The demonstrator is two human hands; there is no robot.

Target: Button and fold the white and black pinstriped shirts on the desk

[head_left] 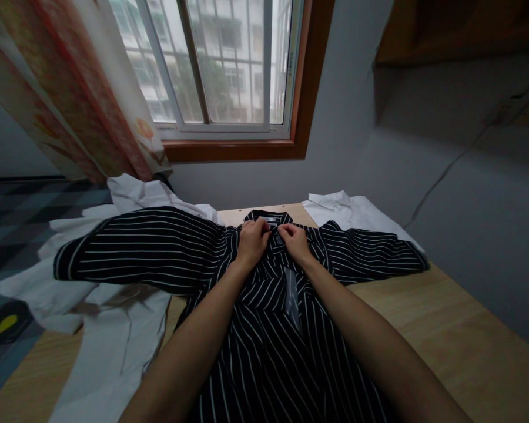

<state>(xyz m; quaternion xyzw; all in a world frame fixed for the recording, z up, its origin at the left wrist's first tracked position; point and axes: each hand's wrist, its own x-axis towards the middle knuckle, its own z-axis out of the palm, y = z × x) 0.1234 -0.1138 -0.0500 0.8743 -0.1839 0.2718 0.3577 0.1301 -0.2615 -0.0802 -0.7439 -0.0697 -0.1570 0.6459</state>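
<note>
A black shirt with white stripes (pixel 264 329) lies spread out on a wooden table, its collar (pixel 268 216) toward the window and its sleeves stretched to both sides. My left hand (pixel 253 238) is closed on the shirt's front just below the collar. Close beside it, my right hand (pixel 294 239) pinches the opposite front edge with thumb and forefinger. Both hands almost meet at the neck opening. Whether a button is between the fingers is too small to tell. Below the hands the front gapes, showing the paler inside of the cloth.
White garments (pixel 114 329) lie heaped at the left, partly under the striped sleeve. Another folded white garment (pixel 352 208) is at the back right. The wooden table (pixel 458 335) meets the wall at the right. Beyond are a window (pixel 229 70), a curtain (pixel 70 76) and a checked bedspread (pixel 9 229).
</note>
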